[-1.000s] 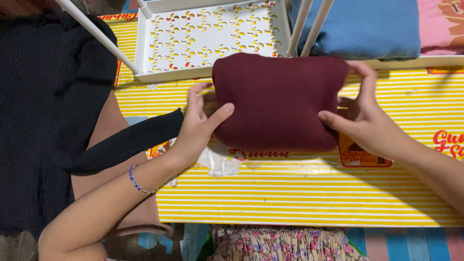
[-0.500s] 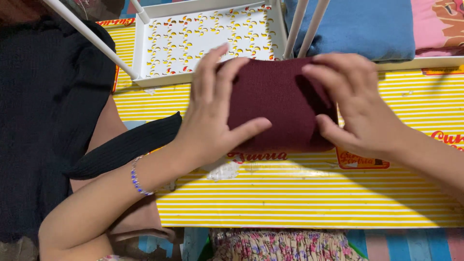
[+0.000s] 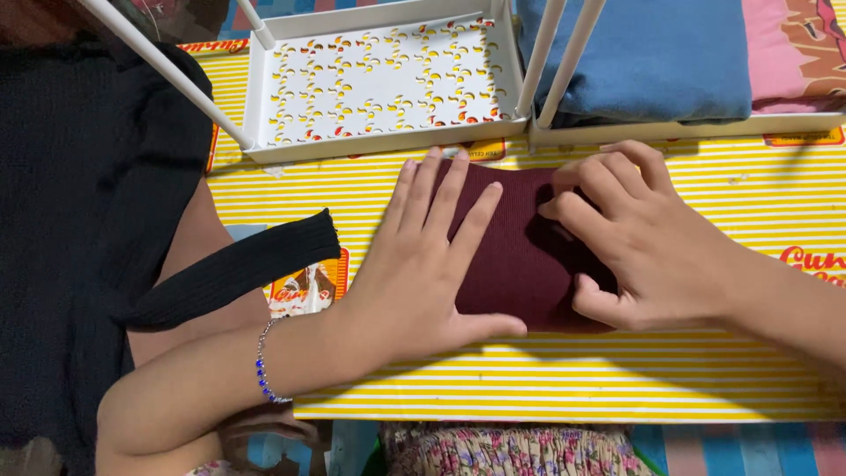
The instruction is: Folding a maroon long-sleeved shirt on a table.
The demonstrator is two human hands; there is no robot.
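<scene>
Surface: yellow-and-white striped mat (image 3: 564, 379) covered the work surface in the head view, with printed red and orange patches showing at its edges.
Landmark: folded maroon knit cloth (image 3: 520, 256) lay flat on the mat, just below the white rack.
Change from earlier: a second before, both hands held the cloth up off the mat by its sides; half a second before, it was coming down under their palms; at this moment it lay pressed flat, nearer the person than before.
Left hand: left hand (image 3: 423, 264) was spread wide, palm down, fingers straight and fanned over the left half of the cloth, thumb stretched along its lower edge. It grasped nothing, only pressed.
Right hand: right hand (image 3: 643, 238) rested on the right half of the cloth, fingers curled with tips and knuckles pushing into the fabric, thumb at the lower right corner. Whether it pinched a fold I could not tell.
Wrist: beaded blue bracelet (image 3: 262, 366) circled the left wrist, down and left of the cloth.
Above the cloth: white perforated tray (image 3: 379, 79) stood just beyond it, with white rack legs (image 3: 551, 62) rising at its right.
Up and right of the cloth: folded blue cloth (image 3: 652, 53) and pink cloth (image 3: 793, 53) sat on the neighbouring shelf.
Left of the cloth: black ribbed garment (image 3: 97, 194) lay well apart, one sleeve reaching toward the left forearm.
</scene>
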